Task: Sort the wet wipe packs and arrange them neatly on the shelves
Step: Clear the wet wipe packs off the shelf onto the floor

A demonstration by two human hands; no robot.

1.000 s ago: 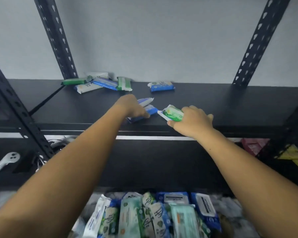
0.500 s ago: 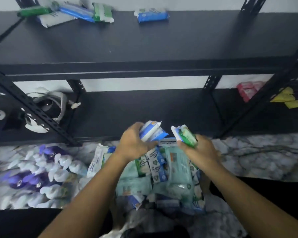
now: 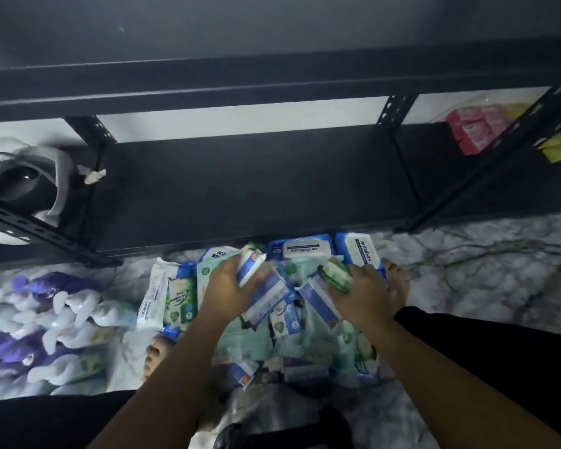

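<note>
Lowered since prev frame: L hand (image 3: 225,285) and R hand (image 3: 365,294), onto floor pile (image 3: 287,319). Blue-white pack (image 3: 251,265) is clutched in L, green pack (image 3: 336,277) in R; pile lies just under both grips. Risk: held packs are dropped, re-mixed if more are grabbed.

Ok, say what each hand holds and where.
Left hand grips a blue-white pack by one end; right hand grips a green pack by one end.
</note>
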